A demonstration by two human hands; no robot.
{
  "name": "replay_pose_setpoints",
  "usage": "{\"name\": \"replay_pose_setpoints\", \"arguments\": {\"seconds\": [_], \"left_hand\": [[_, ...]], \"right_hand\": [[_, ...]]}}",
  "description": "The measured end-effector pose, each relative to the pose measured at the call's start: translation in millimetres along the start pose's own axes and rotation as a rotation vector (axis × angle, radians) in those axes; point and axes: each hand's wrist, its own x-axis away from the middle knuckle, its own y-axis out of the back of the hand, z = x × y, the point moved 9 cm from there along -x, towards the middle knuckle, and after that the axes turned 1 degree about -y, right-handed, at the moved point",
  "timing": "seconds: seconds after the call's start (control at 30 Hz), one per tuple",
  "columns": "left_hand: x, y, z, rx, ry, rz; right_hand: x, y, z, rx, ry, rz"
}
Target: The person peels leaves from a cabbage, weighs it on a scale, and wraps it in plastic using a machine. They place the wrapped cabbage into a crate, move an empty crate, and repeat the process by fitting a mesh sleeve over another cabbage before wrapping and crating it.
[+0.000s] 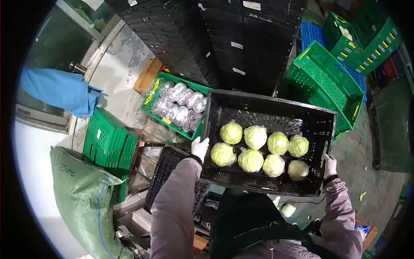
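Between my two hands is a black plastic crate point(267, 186), held in front of my body. Two rows of pale green cabbages point(251, 160), several in all and wrapped in clear film, lie on its floor. My left hand point(200, 149), in a white glove, grips the crate's left end wall. At the right end wall, my right hand point(330, 166), gloved in white too, has its fingers closed on the edge. The fingers of both hands are partly hidden by the crate.
Tall stacks of black crates point(241, 47) stand ahead. A green crate point(172, 123) of net-wrapped produce sits beyond my left hand. Green crates point(327, 86) are at right, and a full green sack point(82, 203) leans at left. One cabbage point(288, 210) lies low near my feet.
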Motion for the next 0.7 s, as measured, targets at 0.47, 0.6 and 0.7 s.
{"name": "replay_pose_setpoints", "arguments": {"seconds": [0.47,0.6,0.7], "left_hand": [[-177.3,-68.0,-2.5,-0.505,-0.008,0.123],[-121.1,-53.8,-48.3,-0.920,-0.336,0.136],[-83.7,-12.5,-35.4,-1.186,-0.064,0.214]], "right_hand": [[-55.3,-25.0,-31.8,0.102,-0.033,-0.158],[-60.5,-14.5,-32.0,0.324,0.029,-0.107],[-71.0,13.2,-84.3,0.388,-0.010,0.033]]}}
